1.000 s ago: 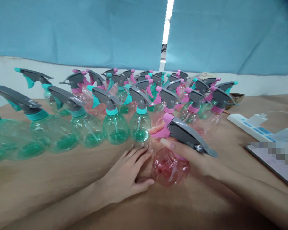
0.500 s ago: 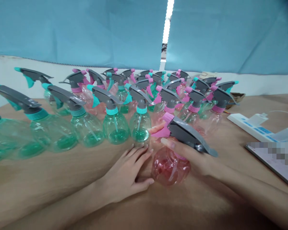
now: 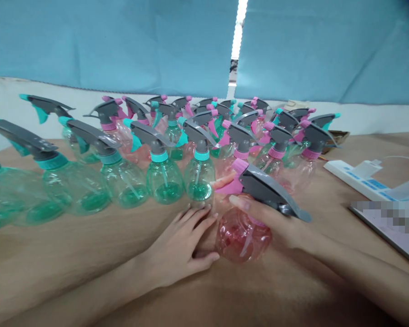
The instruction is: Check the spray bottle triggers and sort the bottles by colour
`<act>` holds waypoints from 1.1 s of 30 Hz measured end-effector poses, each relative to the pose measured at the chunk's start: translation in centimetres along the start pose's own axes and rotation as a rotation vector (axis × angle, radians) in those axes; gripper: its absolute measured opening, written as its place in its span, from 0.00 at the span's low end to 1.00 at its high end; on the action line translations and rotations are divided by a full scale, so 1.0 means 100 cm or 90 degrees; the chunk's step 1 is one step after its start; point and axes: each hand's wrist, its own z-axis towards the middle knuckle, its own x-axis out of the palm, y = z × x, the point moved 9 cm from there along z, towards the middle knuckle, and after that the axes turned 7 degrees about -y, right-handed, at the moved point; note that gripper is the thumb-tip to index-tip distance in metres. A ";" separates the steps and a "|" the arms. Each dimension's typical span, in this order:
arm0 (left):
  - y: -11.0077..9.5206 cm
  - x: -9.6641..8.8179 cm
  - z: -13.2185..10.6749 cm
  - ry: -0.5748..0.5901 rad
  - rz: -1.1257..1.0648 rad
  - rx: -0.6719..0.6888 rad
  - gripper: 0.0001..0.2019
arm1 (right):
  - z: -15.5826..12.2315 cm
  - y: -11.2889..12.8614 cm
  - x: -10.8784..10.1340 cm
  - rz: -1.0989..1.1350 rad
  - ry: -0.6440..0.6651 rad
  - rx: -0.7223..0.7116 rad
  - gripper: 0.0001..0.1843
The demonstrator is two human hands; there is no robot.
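My right hand (image 3: pixel 276 222) is wrapped round the neck of a pink spray bottle (image 3: pixel 243 238), its thumb in front and a fingertip showing by the pink trigger. The bottle's grey and pink spray head (image 3: pixel 269 188) points up and to the left. Its body is clear pink, with a thin tube inside. My left hand (image 3: pixel 180 245) lies flat on the wooden table (image 3: pixel 122 281), fingers spread, just left of that bottle. Beyond its fingertips stands a green spray bottle (image 3: pixel 199 179) with a turquoise collar, and another green spray bottle (image 3: pixel 164 181) is beside it.
Several green spray bottles (image 3: pixel 88 195) line the left side; more pink and green ones crowd behind. At the right lie a white power strip (image 3: pixel 357 179) with plugs and a flat device with a blurred screen (image 3: pixel 388 231). A blue curtain (image 3: pixel 122 45) hangs behind.
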 end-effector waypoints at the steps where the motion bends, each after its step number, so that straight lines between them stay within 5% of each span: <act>1: 0.000 0.000 0.000 0.003 0.007 0.000 0.33 | 0.000 -0.001 0.000 -0.001 -0.002 0.008 0.11; 6: -0.002 0.001 -0.001 0.014 0.048 0.007 0.31 | -0.002 -0.001 -0.008 -0.027 -0.047 0.001 0.14; 18: -0.001 0.002 -0.002 0.006 0.049 0.012 0.30 | -0.001 0.006 -0.005 -0.121 0.000 0.012 0.16; 24: 0.000 0.002 -0.002 0.005 0.047 0.009 0.31 | 0.000 0.011 -0.010 -0.097 -0.059 -0.041 0.16; 29: 0.000 0.002 -0.001 0.014 0.042 0.004 0.30 | -0.002 0.023 -0.024 -0.253 -0.127 -0.081 0.23; 33: -0.001 0.002 -0.001 0.019 0.037 0.000 0.31 | -0.001 0.028 -0.011 -0.192 -0.024 -0.109 0.17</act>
